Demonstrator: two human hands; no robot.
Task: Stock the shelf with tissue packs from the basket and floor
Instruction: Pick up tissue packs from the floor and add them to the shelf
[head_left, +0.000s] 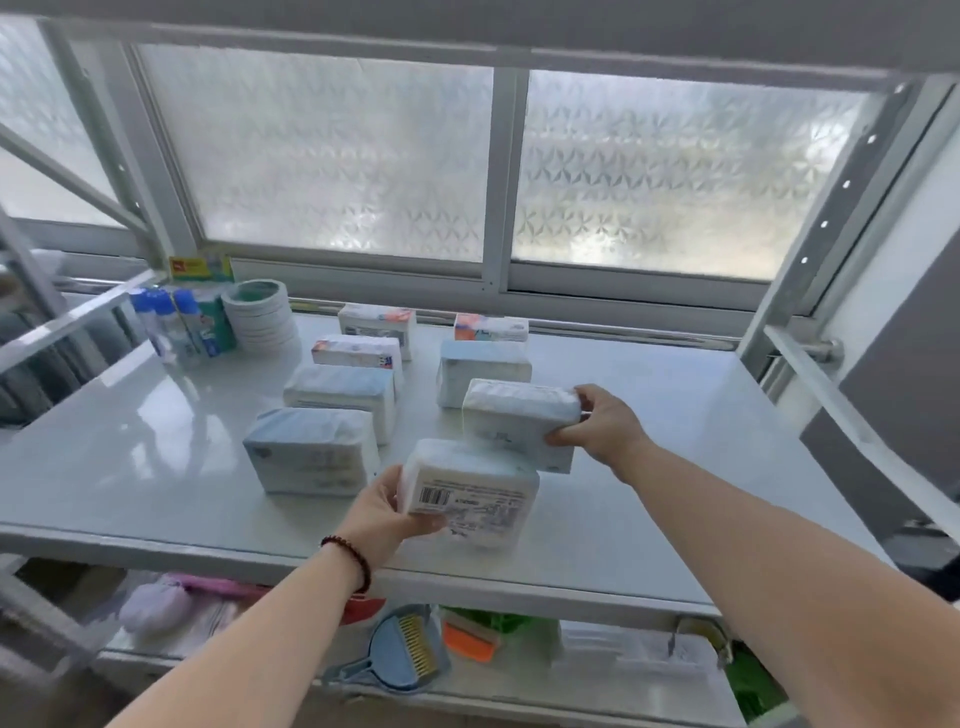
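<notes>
Left hand (387, 506) clamped on a tissue pack (470, 491) at the shelf (649, 467) front; right hand (597, 423) clamped on a second pack (519, 421) just beyond it. Six more packs stand in two rows beyond and left of both grips. Judged well under way; basket and floor out of view, so remainder unknown.

Over the white shelf (649, 467), the left hand (387, 512) grips a barcode-labelled tissue pack (470, 493) at the front while the right hand (602, 423) holds another pack (519, 421) just behind it, beside two rows of packs
</notes>
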